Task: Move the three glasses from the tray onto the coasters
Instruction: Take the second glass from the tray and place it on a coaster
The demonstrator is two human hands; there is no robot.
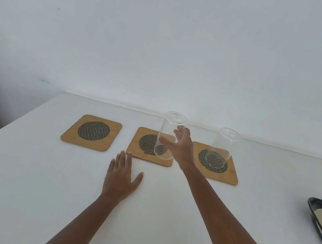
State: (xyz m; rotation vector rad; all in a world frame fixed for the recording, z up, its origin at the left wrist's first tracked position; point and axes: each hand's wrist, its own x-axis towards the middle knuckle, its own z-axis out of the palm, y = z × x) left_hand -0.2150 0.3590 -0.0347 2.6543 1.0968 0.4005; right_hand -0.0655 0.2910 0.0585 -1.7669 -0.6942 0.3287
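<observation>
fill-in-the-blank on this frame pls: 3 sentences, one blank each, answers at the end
1. The right hand holds a clear glass over the ____ coaster.
2. The left hand lies flat on the ____.
3. The number of coasters with no glass on or above them is ____.

Missing words: middle; table; one

Plain room, white table, bare white wall
</observation>
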